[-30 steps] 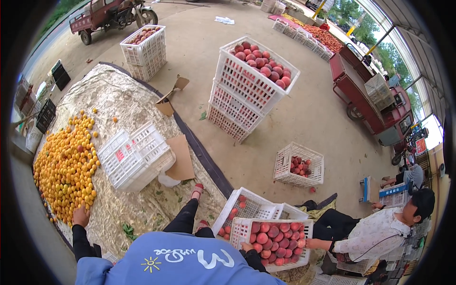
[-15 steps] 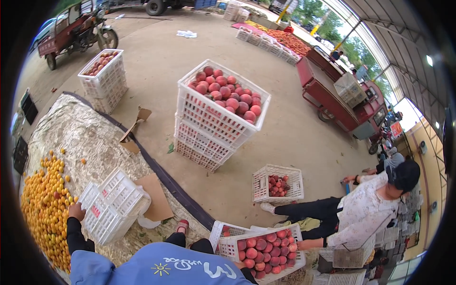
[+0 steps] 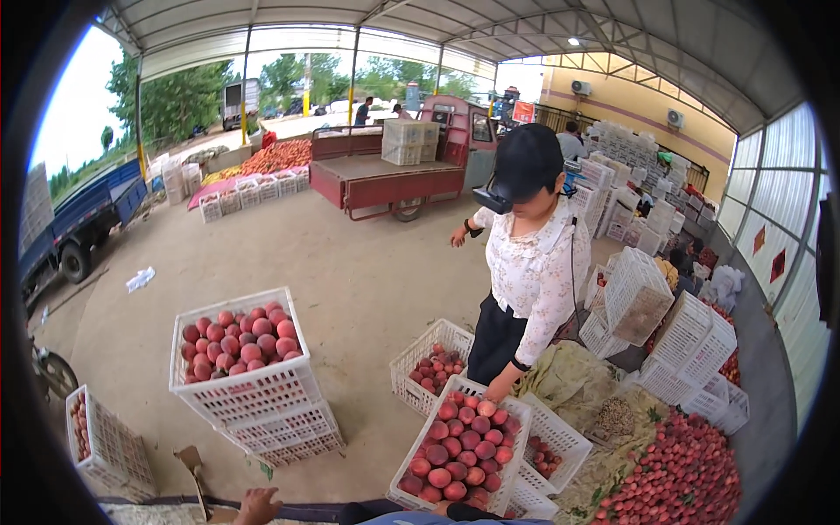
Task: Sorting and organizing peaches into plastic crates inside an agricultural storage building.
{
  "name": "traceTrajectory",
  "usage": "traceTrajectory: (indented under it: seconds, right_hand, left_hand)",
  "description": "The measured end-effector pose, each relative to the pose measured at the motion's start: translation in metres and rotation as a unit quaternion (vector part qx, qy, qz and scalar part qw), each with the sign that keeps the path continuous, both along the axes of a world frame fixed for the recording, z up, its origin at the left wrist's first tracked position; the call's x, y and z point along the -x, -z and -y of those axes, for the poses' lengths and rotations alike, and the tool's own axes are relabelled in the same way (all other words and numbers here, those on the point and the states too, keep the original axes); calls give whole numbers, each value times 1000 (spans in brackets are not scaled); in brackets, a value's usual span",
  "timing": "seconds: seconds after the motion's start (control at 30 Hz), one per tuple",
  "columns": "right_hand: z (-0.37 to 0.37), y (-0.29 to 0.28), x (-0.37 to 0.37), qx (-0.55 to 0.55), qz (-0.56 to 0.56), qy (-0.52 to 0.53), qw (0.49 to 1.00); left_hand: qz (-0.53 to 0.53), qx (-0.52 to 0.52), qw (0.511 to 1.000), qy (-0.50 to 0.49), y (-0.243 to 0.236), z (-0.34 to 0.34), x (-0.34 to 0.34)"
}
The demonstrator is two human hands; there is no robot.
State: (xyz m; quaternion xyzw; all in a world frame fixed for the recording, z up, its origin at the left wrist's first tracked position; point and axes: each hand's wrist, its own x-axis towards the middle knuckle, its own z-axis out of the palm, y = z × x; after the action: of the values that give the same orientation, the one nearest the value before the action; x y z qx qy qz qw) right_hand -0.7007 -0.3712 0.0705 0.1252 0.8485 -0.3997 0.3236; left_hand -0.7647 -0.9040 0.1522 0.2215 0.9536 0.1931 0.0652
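A white plastic crate heaped with peaches sits tilted in front of me at the lower middle. My right hand grips its near rim, the fingers mostly hidden by the crate's edge and fruit. Across from me, a co-worker's hand holds the far rim of the same crate. Away to the left, at the lower edge, my left hand is held out with its fingers apart and nothing in it.
Stacked peach crates stand ahead on the left, another peach crate by the co-worker's legs. Beneath the held crate is a partly filled crate. Loose peaches cover the right floor. A red cargo tricycle is parked behind.
The view has swung right and up. My left hand has come off the white crates at the left. My right hand and the co-worker still hold the peach crate.
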Motion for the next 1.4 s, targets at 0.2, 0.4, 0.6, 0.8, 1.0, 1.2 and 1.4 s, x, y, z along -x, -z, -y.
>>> traceTrajectory:
  seconds: [0.2,0.4,0.6,0.8,1.0,1.2,1.4]
  right_hand:
    - [31,-48,41,-22,-41,26,999]
    - [78,-87,79,-52,-39,73,995]
    - [105,-106,82,-67,-29,97,993]
    - [109,-115,51,-66,-42,85,993]
    - [104,-120,-12,-60,-50,57,995]
    - [108,-117,-68,-54,-25,8,998]
    - [117,-116,-108,-59,9,-18,998]
  left_hand:
    - [170,121,976,-60,47,82,-6]
    - [239,95,957,-134,70,187,35]
    - [283,71,950,-111,122,208,54]
    - [14,-134,945,296,114,-19,83]
    - [-76,-93,685,718,55,-173,-24]
    - [-89,-52,707,699,42,-181,-99]
    - [-121,-15,734,668,40,-186,-137]
